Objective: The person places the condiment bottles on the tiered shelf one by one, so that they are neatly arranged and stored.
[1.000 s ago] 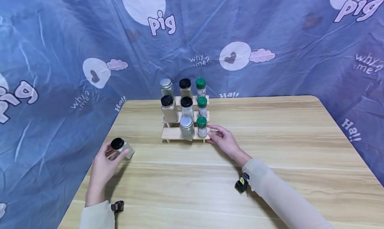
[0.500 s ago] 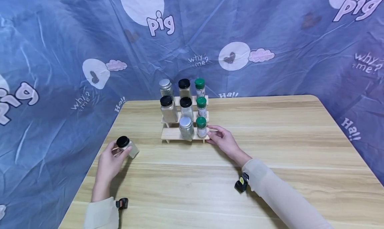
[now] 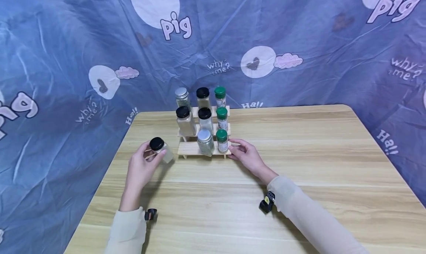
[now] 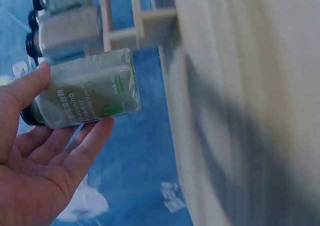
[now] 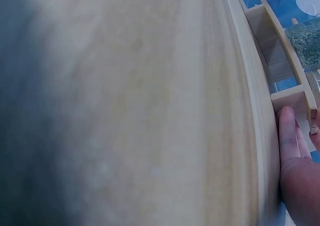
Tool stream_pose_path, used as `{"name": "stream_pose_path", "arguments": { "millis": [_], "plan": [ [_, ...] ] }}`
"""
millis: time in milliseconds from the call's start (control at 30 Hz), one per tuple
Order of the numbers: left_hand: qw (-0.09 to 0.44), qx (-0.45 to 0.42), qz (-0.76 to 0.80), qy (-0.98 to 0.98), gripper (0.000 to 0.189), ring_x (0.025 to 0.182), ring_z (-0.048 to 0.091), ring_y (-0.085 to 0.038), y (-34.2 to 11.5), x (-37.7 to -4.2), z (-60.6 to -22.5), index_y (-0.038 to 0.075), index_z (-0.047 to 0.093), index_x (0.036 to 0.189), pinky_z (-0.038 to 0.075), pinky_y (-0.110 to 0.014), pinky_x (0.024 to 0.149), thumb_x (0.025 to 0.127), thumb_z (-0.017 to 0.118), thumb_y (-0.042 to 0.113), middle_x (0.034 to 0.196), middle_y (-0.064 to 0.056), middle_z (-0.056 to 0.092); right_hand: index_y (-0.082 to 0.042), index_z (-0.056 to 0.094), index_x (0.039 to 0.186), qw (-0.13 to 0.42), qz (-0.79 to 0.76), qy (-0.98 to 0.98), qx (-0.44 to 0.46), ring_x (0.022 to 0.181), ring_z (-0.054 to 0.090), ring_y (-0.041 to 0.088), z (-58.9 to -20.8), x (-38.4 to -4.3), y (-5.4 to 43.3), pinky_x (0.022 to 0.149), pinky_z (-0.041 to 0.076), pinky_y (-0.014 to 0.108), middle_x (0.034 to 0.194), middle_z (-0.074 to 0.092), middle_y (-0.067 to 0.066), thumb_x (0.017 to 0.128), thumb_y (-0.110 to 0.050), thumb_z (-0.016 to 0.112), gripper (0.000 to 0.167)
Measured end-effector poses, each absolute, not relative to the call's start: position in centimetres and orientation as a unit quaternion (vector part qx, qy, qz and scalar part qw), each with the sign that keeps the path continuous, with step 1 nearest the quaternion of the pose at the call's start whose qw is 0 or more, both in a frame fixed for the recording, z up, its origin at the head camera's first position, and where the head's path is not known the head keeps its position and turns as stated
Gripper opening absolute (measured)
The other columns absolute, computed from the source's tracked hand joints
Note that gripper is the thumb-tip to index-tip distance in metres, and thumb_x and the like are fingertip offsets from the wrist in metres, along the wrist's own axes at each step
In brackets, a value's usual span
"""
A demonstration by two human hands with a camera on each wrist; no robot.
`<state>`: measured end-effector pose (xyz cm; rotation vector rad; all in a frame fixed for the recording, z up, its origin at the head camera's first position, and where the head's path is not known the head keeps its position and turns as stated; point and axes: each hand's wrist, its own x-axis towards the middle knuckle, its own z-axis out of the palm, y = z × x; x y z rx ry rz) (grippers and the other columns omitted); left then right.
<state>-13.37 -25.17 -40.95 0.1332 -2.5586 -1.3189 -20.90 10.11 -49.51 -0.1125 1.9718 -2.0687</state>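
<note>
My left hand [image 3: 141, 169] holds a glass seasoning jar [image 3: 167, 155] with a black lid, tilted above the table, a little left of a stepped wooden spice rack [image 3: 188, 147]. In the left wrist view the jar [image 4: 92, 90] shows pale powder and a printed label, with the thumb on one side and fingers on the other. My right hand [image 3: 247, 158] grips the right end of the rack's lowest step, beside a green-capped spice bottle [image 3: 222, 142]. A silver-lidded jar [image 3: 205, 143] stands left of that bottle; the step's left part is bare.
The upper steps carry black-lidded jars [image 3: 186, 122], a silver-lidded jar [image 3: 182, 97] and green-capped bottles [image 3: 222, 120]. The rack stands on a wooden table [image 3: 213, 209], with a printed blue cloth [image 3: 213, 36] behind it.
My left hand has moved right and away from me with the seasoning jar, closer to the rack's left end. My right hand has stayed at the rack.
</note>
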Motion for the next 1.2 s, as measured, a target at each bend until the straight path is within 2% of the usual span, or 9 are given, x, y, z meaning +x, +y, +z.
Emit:
{"name": "stream_pose_path", "arguments": {
  "millis": [100, 167, 533, 800, 967, 1033, 1200],
  "plan": [
    [0.122, 0.024, -0.452, -0.884, 0.053, 0.119, 0.071, -0.038, -23.7, -14.1, -40.7, 0.001, 0.062, 0.138, 0.063, -0.036, 0.1, 0.094, 0.082, 0.024, 0.132, -0.021, 0.07, -0.003, 0.056, 0.148, 0.141, -0.714, 0.685, -0.039, 0.107, 0.073, 0.02, -49.5, -20.8, 10.0, 0.098, 0.065, 0.033, 0.128, 0.066, 0.028, 0.105, -0.005, 0.062, 0.043],
    [0.117, 0.014, -0.45, -0.886, 0.054, 0.118, 0.072, -0.037, -22.8, -14.4, -40.7, 0.002, 0.063, 0.137, 0.064, -0.039, 0.099, 0.094, 0.082, 0.026, 0.131, -0.02, 0.07, -0.003, 0.056, 0.147, 0.142, -0.715, 0.684, -0.037, 0.106, 0.074, 0.02, -49.5, -20.8, 10.0, 0.097, 0.065, 0.033, 0.128, 0.066, 0.028, 0.105, -0.005, 0.062, 0.043],
    [0.143, 0.01, -0.454, -0.88, 0.053, 0.113, 0.074, -0.037, -19.5, -16.3, -41.4, 0.001, 0.065, 0.133, 0.067, -0.04, 0.095, 0.091, 0.085, 0.026, 0.127, -0.019, 0.072, -0.002, 0.056, 0.147, 0.138, -0.72, 0.679, -0.036, 0.108, 0.074, 0.02, -49.8, -20.6, 9.7, 0.097, 0.065, 0.034, 0.13, 0.065, 0.029, 0.105, -0.004, 0.061, 0.042],
    [0.162, 0.017, -0.435, -0.885, 0.053, 0.112, 0.075, -0.038, -18.8, -16.7, -41.9, -0.001, 0.065, 0.131, 0.068, -0.042, 0.092, 0.09, 0.085, 0.025, 0.125, -0.02, 0.072, -0.002, 0.055, 0.148, 0.143, -0.714, 0.684, -0.045, 0.11, 0.074, 0.024, -49.8, -20.4, 9.6, 0.099, 0.065, 0.035, 0.13, 0.065, 0.031, 0.105, -0.005, 0.061, 0.044],
    [0.158, 0.018, -0.421, -0.893, 0.055, 0.112, 0.074, -0.038, -18.7, -16.7, -41.9, 0.0, 0.063, 0.133, 0.068, -0.045, 0.091, 0.091, 0.085, 0.028, 0.126, -0.02, 0.071, -0.002, 0.055, 0.148, 0.147, -0.718, 0.679, -0.042, 0.11, 0.073, 0.022, -49.7, -20.6, 9.6, 0.099, 0.065, 0.035, 0.132, 0.063, 0.031, 0.105, -0.003, 0.061, 0.044],
    [0.144, 0.016, -0.403, -0.904, 0.06, 0.115, 0.073, -0.038, -18.8, -16.6, -41.8, 0.001, 0.061, 0.136, 0.067, -0.048, 0.094, 0.091, 0.085, 0.032, 0.131, -0.019, 0.069, -0.002, 0.054, 0.149, 0.151, -0.715, 0.681, -0.046, 0.11, 0.072, 0.022, -49.6, -20.6, 9.8, 0.099, 0.065, 0.034, 0.133, 0.063, 0.031, 0.105, -0.003, 0.061, 0.044],
    [0.096, 0.015, -0.334, -0.938, 0.08, 0.132, 0.06, -0.04, -19.9, -16.0, -41.1, 0.006, 0.05, 0.151, 0.055, -0.057, 0.11, 0.091, 0.08, 0.051, 0.148, -0.021, 0.058, 0.001, 0.048, 0.152, 0.159, -0.649, 0.737, -0.098, 0.113, 0.073, 0.037, -48.5, -20.3, 11.3, 0.101, 0.064, 0.038, 0.133, 0.064, 0.032, 0.107, -0.012, 0.06, 0.048]
  ]
}}
